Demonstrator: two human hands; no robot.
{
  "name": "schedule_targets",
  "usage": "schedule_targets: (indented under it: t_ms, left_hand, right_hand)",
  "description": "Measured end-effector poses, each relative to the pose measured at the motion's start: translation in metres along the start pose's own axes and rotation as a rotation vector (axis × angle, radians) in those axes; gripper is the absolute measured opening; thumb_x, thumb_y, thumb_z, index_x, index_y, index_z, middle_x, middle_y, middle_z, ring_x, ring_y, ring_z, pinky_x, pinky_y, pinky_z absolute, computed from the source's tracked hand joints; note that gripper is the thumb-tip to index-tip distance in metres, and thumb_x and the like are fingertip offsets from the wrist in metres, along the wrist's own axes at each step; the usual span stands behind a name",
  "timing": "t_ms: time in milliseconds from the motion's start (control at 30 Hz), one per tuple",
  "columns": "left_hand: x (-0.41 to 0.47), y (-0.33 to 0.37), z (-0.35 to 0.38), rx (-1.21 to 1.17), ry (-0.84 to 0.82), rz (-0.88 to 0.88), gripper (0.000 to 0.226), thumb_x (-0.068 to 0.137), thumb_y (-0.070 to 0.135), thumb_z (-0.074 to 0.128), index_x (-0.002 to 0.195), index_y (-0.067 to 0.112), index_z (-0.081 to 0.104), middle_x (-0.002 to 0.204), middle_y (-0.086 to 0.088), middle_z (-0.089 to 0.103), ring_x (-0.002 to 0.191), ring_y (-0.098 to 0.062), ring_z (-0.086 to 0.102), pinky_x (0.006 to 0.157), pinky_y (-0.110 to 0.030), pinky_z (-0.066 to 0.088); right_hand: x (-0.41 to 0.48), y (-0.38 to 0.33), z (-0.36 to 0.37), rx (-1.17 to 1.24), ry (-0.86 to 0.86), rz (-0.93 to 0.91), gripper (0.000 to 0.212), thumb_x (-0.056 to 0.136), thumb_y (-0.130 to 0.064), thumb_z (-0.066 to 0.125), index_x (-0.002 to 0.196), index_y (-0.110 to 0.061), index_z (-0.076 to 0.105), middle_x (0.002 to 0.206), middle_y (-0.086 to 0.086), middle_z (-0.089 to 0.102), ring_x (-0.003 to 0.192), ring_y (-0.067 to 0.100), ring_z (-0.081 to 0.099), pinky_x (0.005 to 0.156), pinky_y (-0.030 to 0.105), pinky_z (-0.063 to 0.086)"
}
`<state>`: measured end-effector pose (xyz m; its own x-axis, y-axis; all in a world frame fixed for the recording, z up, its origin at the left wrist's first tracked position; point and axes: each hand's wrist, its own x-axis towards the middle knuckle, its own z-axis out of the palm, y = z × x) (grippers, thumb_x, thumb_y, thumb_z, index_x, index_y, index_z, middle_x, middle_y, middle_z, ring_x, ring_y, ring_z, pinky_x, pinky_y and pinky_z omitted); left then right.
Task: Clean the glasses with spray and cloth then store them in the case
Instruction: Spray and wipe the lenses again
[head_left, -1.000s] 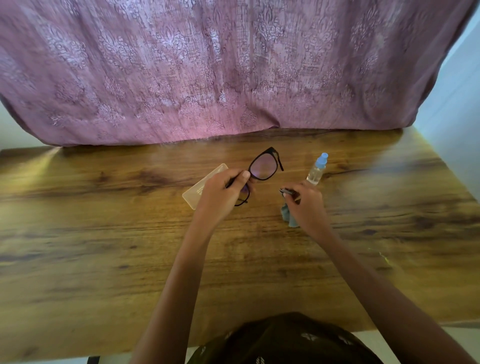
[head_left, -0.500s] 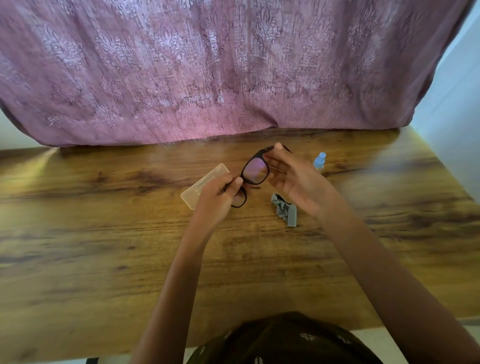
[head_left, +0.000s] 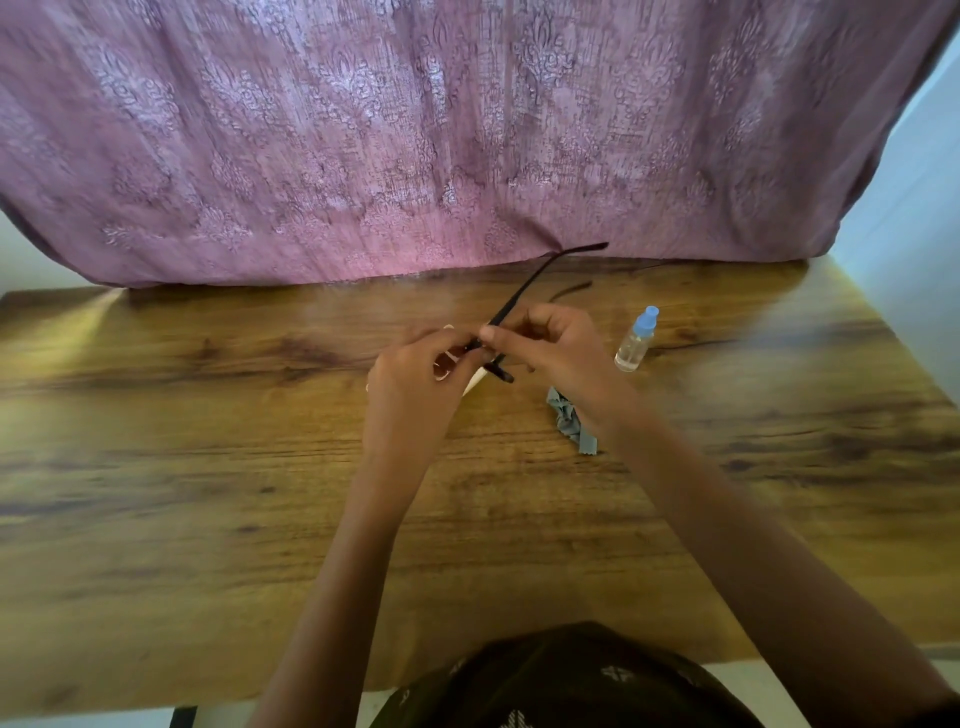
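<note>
Black-framed glasses (head_left: 524, 296) are held above the table between both hands, one temple arm swung out toward the curtain. My left hand (head_left: 415, 384) grips the frame front, hiding most of the lenses. My right hand (head_left: 550, 348) pinches the frame at the hinge of the extended arm. A small clear spray bottle (head_left: 635, 343) with a blue cap stands to the right of my right hand. A crumpled grey cloth (head_left: 569, 418) lies on the table under my right wrist. The clear case (head_left: 475, 382) lies beneath my left hand, mostly hidden.
The wooden table (head_left: 208, 467) runs wide to left and right. A mauve patterned curtain (head_left: 415, 130) hangs along its far edge. A pale wall stands beyond the table's right edge. My dark clothing shows at the bottom.
My right hand left the cloth on the table, rose to the glasses and took hold at the hinge. One temple arm now sticks out toward the curtain. Both hands have drawn together.
</note>
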<state>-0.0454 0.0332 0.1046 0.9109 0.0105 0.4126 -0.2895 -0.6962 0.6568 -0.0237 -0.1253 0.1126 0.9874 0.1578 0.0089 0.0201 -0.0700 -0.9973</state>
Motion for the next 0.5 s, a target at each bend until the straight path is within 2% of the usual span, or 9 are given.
schedule_targets:
  t_ms: [100, 233, 333, 400, 500]
  left_hand:
    - [0.0, 0.0, 0.006, 0.063, 0.015, -0.035, 0.015, 0.084, 0.024, 0.074, 0.095, 0.014, 0.076, 0.094, 0.002, 0.068, 0.068, -0.006, 0.059, 0.061, -0.01, 0.041]
    - [0.002, -0.003, 0.016, 0.092, 0.061, -0.085, 0.015, 0.086, 0.022, 0.071, 0.098, 0.014, 0.076, 0.094, 0.001, 0.069, 0.068, -0.006, 0.057, 0.06, -0.007, 0.035]
    - [0.003, -0.008, 0.025, 0.073, 0.099, -0.141, 0.016, 0.088, 0.023, 0.07, 0.1, 0.013, 0.075, 0.093, 0.001, 0.07, 0.072, -0.009, 0.061, 0.06, -0.007, 0.036]
    - [0.003, -0.014, 0.03, 0.052, 0.138, -0.197, 0.015, 0.089, 0.021, 0.069, 0.099, 0.013, 0.075, 0.09, 0.002, 0.069, 0.071, -0.011, 0.061, 0.059, -0.005, 0.037]
    - [0.002, -0.024, 0.035, -0.023, 0.205, -0.306, 0.013, 0.089, 0.019, 0.066, 0.098, 0.014, 0.075, 0.087, 0.005, 0.068, 0.072, -0.011, 0.061, 0.064, -0.009, 0.042]
  right_hand:
    - [-0.001, -0.001, 0.003, -0.095, 0.023, -0.023, 0.015, 0.084, -0.022, 0.075, 0.088, -0.007, 0.075, 0.082, 0.003, 0.075, 0.079, 0.013, 0.07, 0.079, 0.029, 0.056]
    - [0.001, 0.004, 0.004, -0.231, 0.065, -0.057, 0.017, 0.087, -0.024, 0.072, 0.094, -0.009, 0.076, 0.087, 0.003, 0.075, 0.083, 0.018, 0.07, 0.082, 0.037, 0.056]
    - [-0.001, 0.017, -0.003, -0.292, 0.102, -0.106, 0.018, 0.091, -0.027, 0.067, 0.102, -0.015, 0.076, 0.089, -0.006, 0.075, 0.081, 0.006, 0.068, 0.074, 0.023, 0.055]
    - [-0.004, 0.029, -0.013, -0.386, 0.156, -0.15, 0.018, 0.094, -0.029, 0.062, 0.1, -0.016, 0.073, 0.078, -0.011, 0.07, 0.067, -0.003, 0.062, 0.061, 0.011, 0.047]
    - [-0.01, 0.049, -0.035, -0.603, 0.298, -0.242, 0.018, 0.095, -0.029, 0.059, 0.093, -0.015, 0.07, 0.064, -0.013, 0.059, 0.052, -0.001, 0.053, 0.049, 0.009, 0.04]
